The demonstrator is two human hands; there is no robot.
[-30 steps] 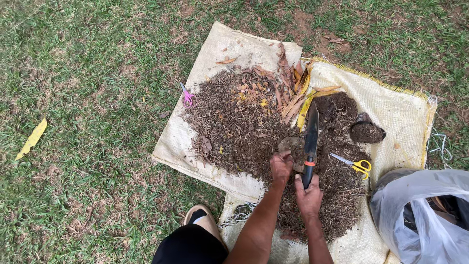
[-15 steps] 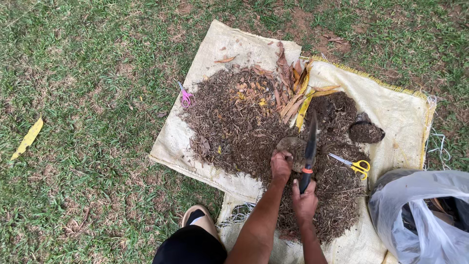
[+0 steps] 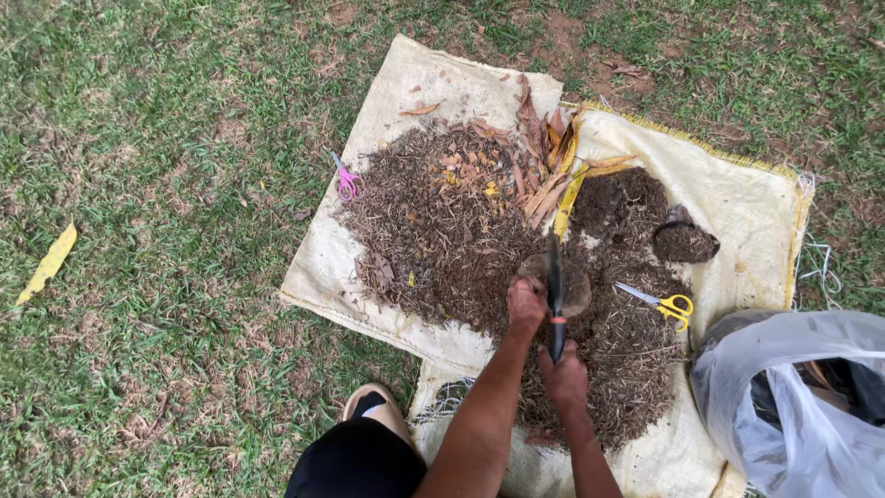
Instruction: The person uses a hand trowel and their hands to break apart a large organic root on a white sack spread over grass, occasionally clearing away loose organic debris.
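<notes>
Right grip (image 3: pixel 564 373) holds knife (image 3: pixel 554 295), left grip (image 3: pixel 525 304) steadies husk (image 3: pixel 576 286); yellow scissors (image 3: pixel 662 303) beside.

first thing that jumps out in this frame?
The big dark heap of chopped dry plant litter spread over pale woven sacks on the grass. At the heap's near edge, the right hand grips a long dark knife, blade pointing away, while the left hand presses on a brownish lump beside the blade. Yellow-handled scissors lie just to the right, pink ones at the heap's left edge.
</notes>
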